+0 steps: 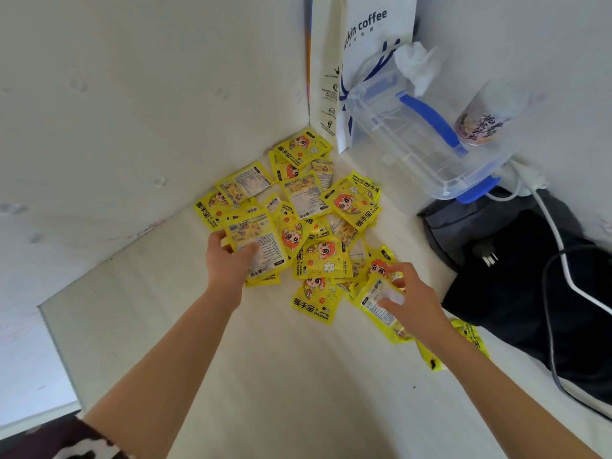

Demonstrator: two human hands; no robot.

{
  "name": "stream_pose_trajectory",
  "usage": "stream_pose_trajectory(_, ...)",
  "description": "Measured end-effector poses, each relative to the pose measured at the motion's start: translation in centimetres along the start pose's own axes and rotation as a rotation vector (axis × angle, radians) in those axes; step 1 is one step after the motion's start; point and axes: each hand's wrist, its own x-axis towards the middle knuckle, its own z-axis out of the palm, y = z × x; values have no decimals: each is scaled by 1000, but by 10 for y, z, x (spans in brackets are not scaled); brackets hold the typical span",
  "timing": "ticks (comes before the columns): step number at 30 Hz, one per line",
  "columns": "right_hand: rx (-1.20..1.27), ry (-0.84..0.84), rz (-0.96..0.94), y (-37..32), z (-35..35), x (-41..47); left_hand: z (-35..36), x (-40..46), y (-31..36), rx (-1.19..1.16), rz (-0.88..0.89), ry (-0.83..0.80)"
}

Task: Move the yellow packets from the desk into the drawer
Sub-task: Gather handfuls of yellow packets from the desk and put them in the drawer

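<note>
A head-worn camera looked down at a pale desk set into a corner between two white walls. The desk's left edge ran diagonally, ending at a near corner at far left; beyond it the floor dropped away. A broad bare stretch of desk lay in front, between the two forearms and out toward that left edge.

A heap of yellow packets lay scattered in the corner, overlapping, some face up with a cartoon figure, some showing printed backs. The heap reached the left wall and the back corner.

The left hand gripped a packet at the heap's near left side, thumb on top, fingers curled beneath. The right hand pinched another packet at the near right side, fingers curled round it. One more packet lay partly hidden under the right wrist.

On the right, room was tight: a black bag with white and dark cables sat close beside the right hand. Behind it stood a clear box with blue handles, a printed cup resting on it, and a white paper bag against the back wall. No drawer was visible.
</note>
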Motion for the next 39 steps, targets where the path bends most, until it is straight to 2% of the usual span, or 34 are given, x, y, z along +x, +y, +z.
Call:
stream_pose_trajectory(2, -40, -72, 8, -3, -6, 4, -1, 5, 5, 17, -21, -26)
stream_pose_trajectory(5, -357, -167, -95, -5, -16, 17, 4, 13, 16, 114, -8, -50)
stream_pose_trajectory(8, -428, -255, -145, -8, -23, 29, 13, 23, 24, 261, 38, -116)
stream_pose_trajectory(14, -693, -301, -285, -17, -27, 53, 30, 36, 29, 501, 137, -224)
stream_pose_trajectory(18, -744, -328, -352, -23, -26, 62, 39, 36, 28, 589, 215, -231)
stream_pose_trajectory(23, -768, -335, -323, -24, -24, 66, 46, 40, 20, 701, 222, -248)
stream_pose_trajectory(30, -816, -258, -355, -24, -27, 58, 47, 32, 17, 692, 222, -209)
stream_pose_trajectory(39, -863, -142, -410, -17, -37, 36, 27, 4, 8, 402, 148, -144)
